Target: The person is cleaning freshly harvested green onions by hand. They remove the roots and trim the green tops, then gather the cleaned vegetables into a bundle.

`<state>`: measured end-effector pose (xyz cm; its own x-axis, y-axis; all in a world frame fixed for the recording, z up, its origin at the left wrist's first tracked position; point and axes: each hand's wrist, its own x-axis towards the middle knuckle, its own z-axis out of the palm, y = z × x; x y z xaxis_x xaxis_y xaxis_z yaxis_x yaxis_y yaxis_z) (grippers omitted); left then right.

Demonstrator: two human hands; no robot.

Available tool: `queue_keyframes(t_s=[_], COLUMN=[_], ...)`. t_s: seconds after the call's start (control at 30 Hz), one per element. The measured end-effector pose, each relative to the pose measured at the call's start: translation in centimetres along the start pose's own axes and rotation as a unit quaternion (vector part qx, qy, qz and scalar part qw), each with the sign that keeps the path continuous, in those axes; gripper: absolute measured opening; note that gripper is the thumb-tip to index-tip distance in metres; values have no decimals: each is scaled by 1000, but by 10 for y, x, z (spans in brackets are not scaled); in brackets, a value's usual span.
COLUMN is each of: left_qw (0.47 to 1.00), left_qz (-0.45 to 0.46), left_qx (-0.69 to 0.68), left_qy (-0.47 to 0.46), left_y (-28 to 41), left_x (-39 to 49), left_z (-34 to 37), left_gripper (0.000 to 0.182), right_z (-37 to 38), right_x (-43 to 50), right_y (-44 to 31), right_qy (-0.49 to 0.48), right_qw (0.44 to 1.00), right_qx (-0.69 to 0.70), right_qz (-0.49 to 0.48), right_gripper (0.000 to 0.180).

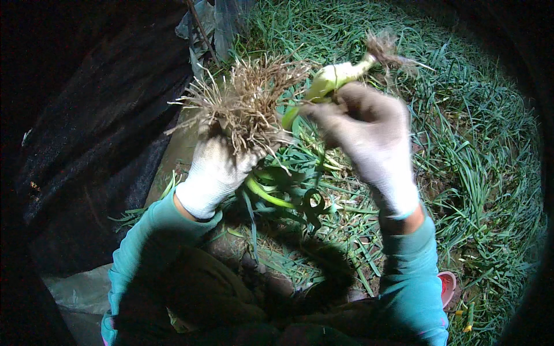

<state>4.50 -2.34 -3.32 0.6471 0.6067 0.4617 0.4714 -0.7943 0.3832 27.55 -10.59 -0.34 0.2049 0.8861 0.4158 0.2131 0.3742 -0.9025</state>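
My left hand (223,166), in a white knit glove, is closed around a bunch of leafy allium-like plants. Their dense, dry brown roots (255,104) spread upward over the fingers, and green leaves (270,194) hang below the fist. To its right, my gloved right hand (372,129) is slightly blurred, its fingertips pinched on a single pale green stalk (331,80). That stalk slants from beside the bunch up to the right and ends in a tuft of roots (385,47). Its lower end passes behind my fingers, so where it leads is hidden.
Long green leaves (471,173) cover the ground ahead and to the right. A dark sheet (99,129) rises along the left, with clear plastic film (203,30) beside a thin pole. A pink container (448,287) with something red sits by my right forearm, near a yellow-tipped object (469,320).
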Motion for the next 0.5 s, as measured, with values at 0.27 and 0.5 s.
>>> queue_keyframes(t_s=[0.27, 0.5], left_qw=[975, 997], left_qz=[106, -77], left_qx=[195, -10], left_qy=[-11, -17], left_y=[6, -5], left_x=[0, -12], left_z=[-12, -18], left_gripper=[27, 28], right_z=[-118, -129], right_x=[22, 17], right_y=[32, -11], right_qy=[292, 71], right_qw=[933, 916], right_qx=[-94, -363], right_qz=[-191, 157], right_gripper=[25, 34])
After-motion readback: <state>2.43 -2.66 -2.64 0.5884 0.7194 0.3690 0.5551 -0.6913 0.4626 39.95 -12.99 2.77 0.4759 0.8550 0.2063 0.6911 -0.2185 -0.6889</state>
